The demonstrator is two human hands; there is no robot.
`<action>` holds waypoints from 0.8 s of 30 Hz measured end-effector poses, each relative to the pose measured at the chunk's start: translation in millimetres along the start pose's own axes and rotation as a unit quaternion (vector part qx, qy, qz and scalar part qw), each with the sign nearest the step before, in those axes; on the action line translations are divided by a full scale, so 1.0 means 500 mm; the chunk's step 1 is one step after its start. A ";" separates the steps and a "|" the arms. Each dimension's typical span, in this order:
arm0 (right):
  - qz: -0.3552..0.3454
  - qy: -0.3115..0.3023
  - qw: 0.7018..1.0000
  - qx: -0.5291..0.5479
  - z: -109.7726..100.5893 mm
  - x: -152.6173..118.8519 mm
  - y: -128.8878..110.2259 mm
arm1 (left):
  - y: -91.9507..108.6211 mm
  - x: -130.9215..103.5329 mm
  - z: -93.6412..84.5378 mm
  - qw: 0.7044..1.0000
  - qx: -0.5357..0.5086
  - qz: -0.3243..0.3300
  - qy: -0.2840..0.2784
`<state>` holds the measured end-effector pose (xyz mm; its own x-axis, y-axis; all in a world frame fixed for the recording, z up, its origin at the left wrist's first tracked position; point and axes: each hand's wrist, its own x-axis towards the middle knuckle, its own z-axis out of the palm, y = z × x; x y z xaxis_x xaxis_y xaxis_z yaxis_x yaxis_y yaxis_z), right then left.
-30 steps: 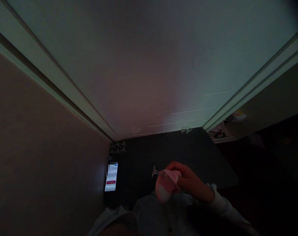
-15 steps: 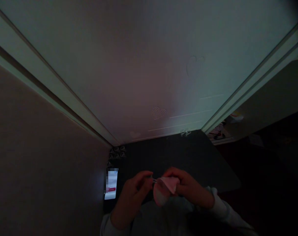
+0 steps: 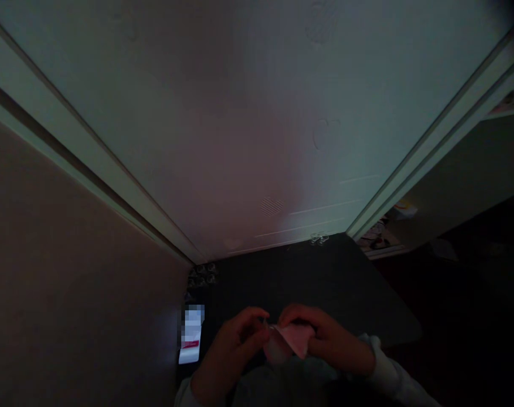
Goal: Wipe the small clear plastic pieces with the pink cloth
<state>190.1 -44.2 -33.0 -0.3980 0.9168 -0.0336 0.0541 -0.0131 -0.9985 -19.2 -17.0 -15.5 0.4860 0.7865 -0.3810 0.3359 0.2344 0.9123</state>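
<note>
In dim light I see a pink folded piece [image 3: 298,339], soft-looking like cloth, held low over the dark table. My right hand [image 3: 324,339] is closed on its right side, thumb and fingers gripping the edge. A paler, rounded part of the piece hangs below on the left. My left hand [image 3: 240,345] is curled beside it, thumb and forefinger pinching a thin pale strand [image 3: 266,321] at the left end of the piece. The darkness hides what the strand is.
A lit phone [image 3: 191,336] lies on the dark table [image 3: 290,277] at the left. Several small clear objects [image 3: 202,274] sit by the wall corner, and more clear objects [image 3: 319,238] by the back panel [image 3: 240,141]. A shelf with items [image 3: 375,234] is at right.
The pink piece has tilted, its flap now facing up more broadly. My left fingers are closer to it. The view has shifted, so everything sits slightly lower.
</note>
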 end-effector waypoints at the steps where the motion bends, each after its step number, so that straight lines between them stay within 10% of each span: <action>1: 0.005 -0.007 1.000 -0.006 0.000 -0.001 -0.002 | 0.002 0.000 0.000 1.000 -0.002 -0.002 -0.001; 24: 0.112 -0.014 0.981 0.158 0.004 0.011 -0.007 | -0.039 0.005 -0.011 0.994 -0.018 0.103 -0.008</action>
<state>186.1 -40.1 -29.9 -0.4333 0.8657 -0.2507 -0.1415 -0.3400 -0.9297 -29.0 -16.7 -33.3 0.5538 0.8113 -0.1875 0.1991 0.0896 0.9759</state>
